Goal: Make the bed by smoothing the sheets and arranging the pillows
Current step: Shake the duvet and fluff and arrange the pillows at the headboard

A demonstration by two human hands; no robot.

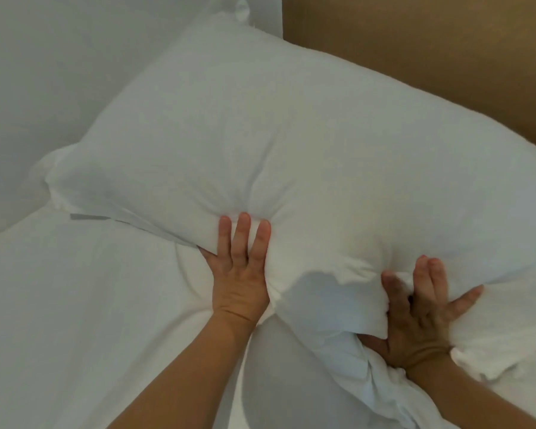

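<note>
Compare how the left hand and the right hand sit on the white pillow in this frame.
The left hand lies with its fingers close together and straight, pressed flat against the front edge of the plump white pillow; the right hand has its fingers spread apart. The left hand sits near the middle of that edge, the right hand farther toward the brown headboard side, amid bunched fabric. Both hands touch the same pillow, palms down.
</note>
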